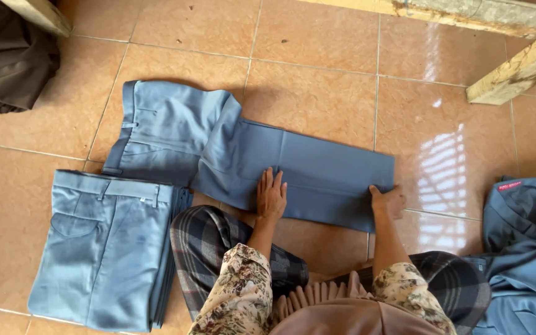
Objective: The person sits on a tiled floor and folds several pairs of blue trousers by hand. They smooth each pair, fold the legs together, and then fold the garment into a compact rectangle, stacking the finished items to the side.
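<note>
My left hand [271, 197] lies spread flat on the grey-blue trousers [293, 170], pinning the doubled legs against the tiled floor [317, 93]. My right hand [388, 201] pinches the hem end, keeping edges aligned. Folded trousers [110, 248] are stacked to my left.

Bright, even daylight throughout. Slatted glare on glossy floor tiles [448, 167], right of spread blue trousers [293, 167]. Soft, faint shadow along trousers' upper edge. Sharp focus overall; slight bending at frame edges.
</note>
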